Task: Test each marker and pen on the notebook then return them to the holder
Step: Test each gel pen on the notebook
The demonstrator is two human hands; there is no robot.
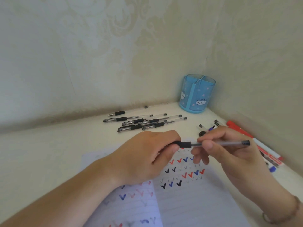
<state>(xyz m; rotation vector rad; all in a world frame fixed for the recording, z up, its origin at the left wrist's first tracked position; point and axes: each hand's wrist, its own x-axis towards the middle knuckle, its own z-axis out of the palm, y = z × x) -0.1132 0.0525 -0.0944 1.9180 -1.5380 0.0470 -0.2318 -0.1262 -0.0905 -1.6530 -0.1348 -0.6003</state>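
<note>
Both hands clamped on one gel pen (213, 143) over the notebook (188, 194): left hand (147, 154) pinching the cap end, right hand (229, 149) gripping the barrel. Holder (196, 94) far right, looks empty. Could jerk, smear the ticks.

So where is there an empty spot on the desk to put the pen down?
Bare desk lies left of the notebook, below the pile of black pens. A small gap sits between that pile and the blue holder. The right edge is crowded with markers, and the hands cover the middle.
</note>
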